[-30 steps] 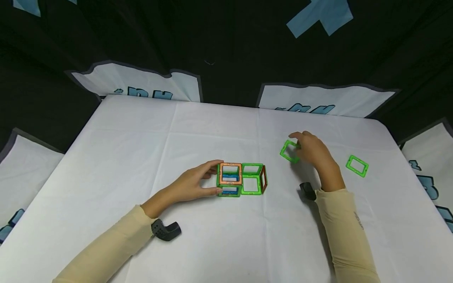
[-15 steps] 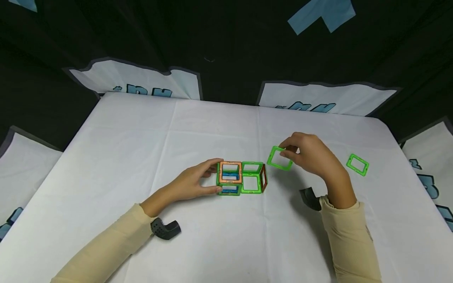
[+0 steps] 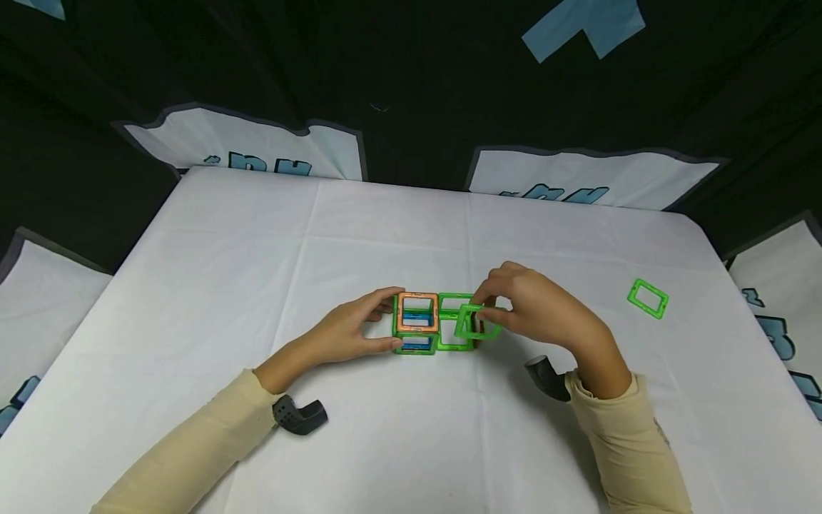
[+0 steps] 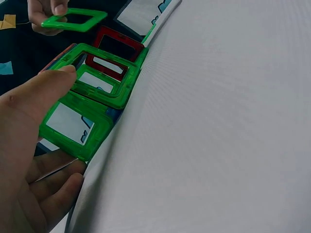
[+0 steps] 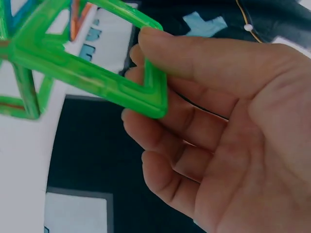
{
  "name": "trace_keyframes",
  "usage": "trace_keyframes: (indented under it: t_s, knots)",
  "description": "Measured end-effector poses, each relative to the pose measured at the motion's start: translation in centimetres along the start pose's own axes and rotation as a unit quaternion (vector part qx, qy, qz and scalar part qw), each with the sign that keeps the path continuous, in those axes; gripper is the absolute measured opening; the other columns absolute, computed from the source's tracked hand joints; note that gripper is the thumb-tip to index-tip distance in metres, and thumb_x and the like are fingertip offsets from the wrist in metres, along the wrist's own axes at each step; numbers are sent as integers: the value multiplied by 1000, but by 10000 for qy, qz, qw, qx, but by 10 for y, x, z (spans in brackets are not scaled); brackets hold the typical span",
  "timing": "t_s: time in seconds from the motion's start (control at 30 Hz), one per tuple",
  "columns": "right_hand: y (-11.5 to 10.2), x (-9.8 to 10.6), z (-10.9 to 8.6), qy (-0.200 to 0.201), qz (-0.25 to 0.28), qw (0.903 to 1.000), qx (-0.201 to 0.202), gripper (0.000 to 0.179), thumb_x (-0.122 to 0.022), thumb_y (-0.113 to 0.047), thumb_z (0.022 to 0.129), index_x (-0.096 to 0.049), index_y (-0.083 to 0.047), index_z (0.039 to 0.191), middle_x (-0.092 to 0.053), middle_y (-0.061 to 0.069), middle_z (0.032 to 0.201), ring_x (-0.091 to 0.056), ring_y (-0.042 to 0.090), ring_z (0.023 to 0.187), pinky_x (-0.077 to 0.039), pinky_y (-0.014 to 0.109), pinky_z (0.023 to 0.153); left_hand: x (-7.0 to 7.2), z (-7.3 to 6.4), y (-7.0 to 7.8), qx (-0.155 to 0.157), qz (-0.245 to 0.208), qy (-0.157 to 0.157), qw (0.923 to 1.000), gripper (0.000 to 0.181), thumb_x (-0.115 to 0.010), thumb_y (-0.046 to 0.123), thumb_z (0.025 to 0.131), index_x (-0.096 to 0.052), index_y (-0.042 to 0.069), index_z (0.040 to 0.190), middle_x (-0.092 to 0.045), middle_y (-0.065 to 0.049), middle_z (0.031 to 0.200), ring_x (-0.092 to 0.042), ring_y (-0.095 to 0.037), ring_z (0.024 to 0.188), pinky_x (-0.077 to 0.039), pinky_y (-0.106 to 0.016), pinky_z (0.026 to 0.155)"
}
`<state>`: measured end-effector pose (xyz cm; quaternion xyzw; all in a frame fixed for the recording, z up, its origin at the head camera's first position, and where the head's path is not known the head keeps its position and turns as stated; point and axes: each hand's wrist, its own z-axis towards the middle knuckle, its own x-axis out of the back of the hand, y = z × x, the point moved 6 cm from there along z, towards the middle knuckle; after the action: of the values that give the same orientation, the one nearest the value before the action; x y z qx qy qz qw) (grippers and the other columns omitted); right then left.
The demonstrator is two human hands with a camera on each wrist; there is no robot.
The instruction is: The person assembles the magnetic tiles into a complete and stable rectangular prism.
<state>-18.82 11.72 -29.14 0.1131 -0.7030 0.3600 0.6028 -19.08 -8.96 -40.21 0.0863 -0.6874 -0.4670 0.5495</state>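
Observation:
On the white table stands a structure of magnetic tiles: a cube topped by an orange square tile (image 3: 419, 329), joined on its right to an open-topped part of green tiles. A red tile (image 4: 104, 41) stands upright at the right end. My left hand (image 3: 349, 330) holds the cube from its left, thumb on the near green face (image 4: 95, 99) and fingers around the far side. My right hand (image 3: 542, 308) pinches a loose green square tile (image 5: 92, 82) by one edge between thumb and fingers. That tile hangs tilted over the right part, overlapping the red tile in the head view.
Another green tile (image 3: 661, 312) lies flat to the right, beyond the right hand. White cloth covers the table (image 3: 359, 442). Dark curtain (image 3: 417, 71) hangs past its far edge. A black wrist camera (image 3: 300, 417) sits on each wrist.
My right hand has lifted the green tile from the table and carried it left and nearer, over the right part of the structure. The left hand has stayed on the cube.

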Motion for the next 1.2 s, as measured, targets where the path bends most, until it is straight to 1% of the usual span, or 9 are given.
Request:
trace_keyframes:
  t_s: [0.1, 0.2, 0.3, 0.37, 0.5, 0.63, 0.8, 0.97, 1.2]
  knots:
    - [-5, -10, 3, -250, -39, 9996, 138, 9, -71, -11, 78, -70, -10, 86, -63, -5, 82, -49, 11, 80, -46, 23, 65, 0, 0, 0, -5, 20, 5, 10000, 76, -71, 40, 77, -32, 19, 139, -55, -4, 124, -52, -17, 115, -47, -30, 97]
    - [-9, -19, 6, -403, -84, 9987, 299, 6, -72, -12, 77, -70, -11, 83, -63, -7, 78, -49, 10, 78, -45, 22, 65, 0, 0, 1, -8, 60, 16, 10000, 77, -70, 41, 77, -32, 19, 140, -55, -4, 124, -52, -17, 115, -47, -31, 97]
    - [-13, -27, 9, -488, -251, 9973, 490, 5, -73, -13, 76, -70, -12, 81, -64, -9, 75, -49, 9, 75, -43, 23, 67, 0, -1, 1, -24, 80, 24, 10000, 77, -70, 41, 77, -32, 19, 140, -55, -4, 124, -53, -17, 115, -47, -32, 96]
    - [-15, -33, 10, -546, -410, 9964, 508, 5, -73, -13, 76, -70, -13, 79, -64, -9, 74, -49, 9, 74, -41, 25, 68, 0, -1, 1, -15, 91, 31, 10000, 76, -70, 41, 77, -32, 19, 140, -55, -4, 124, -53, -17, 115, -47, -32, 96]
    - [-16, -42, 13, -701, -677, 9947, 334, 5, -74, -14, 74, -70, -14, 77, -62, -10, 71, -48, 8, 73, -36, 29, 69, -1, -1, 0, -46, 98, 35, 9999, 77, -70, 41, 77, -32, 19, 140, -55, -3, 125, -53, -16, 115, -47, -32, 96]
    - [-16, -47, 15, -800, -771, 9937, 175, 6, -74, -14, 74, -69, -15, 75, -59, -11, 68, -47, 9, 73, -36, 33, 72, -1, 0, 0, -72, 68, 10, 10000, 77, -71, 39, 77, -32, 19, 140, -54, -3, 125, -53, -15, 115, -47, -30, 96]
    - [-17, -48, 16, -839, -840, 9928, 142, 6, -74, -15, 74, -68, -16, 75, -57, -11, 66, -47, 9, 73, -36, 35, 74, -1, 0, 1, -68, 102, 17, 9999, 76, -71, 39, 77, -32, 19, 139, -55, -3, 124, -53, -15, 115, -47, -30, 96]
    - [-18, -48, 17, -866, -872, 9923, 129, 7, -74, -15, 74, -68, -15, 75, -55, -11, 64, -47, 10, 73, -36, 35, 74, 0, -1, 0, -54, 91, 37, 9999, 76, -71, 40, 77, -32, 20, 139, -55, -3, 123, -53, -15, 114, -47, -30, 96]
    - [-18, -51, 18, -1085, -856, 9904, -68, 10, -75, -16, 73, -66, -15, 72, -54, -11, 63, -46, 9, 71, -36, 35, 75, 0, 0, 0, -86, 69, 24, 9999, 76, -71, 40, 77, -32, 20, 139, -55, -2, 124, -53, -15, 114, -47, -29, 96]
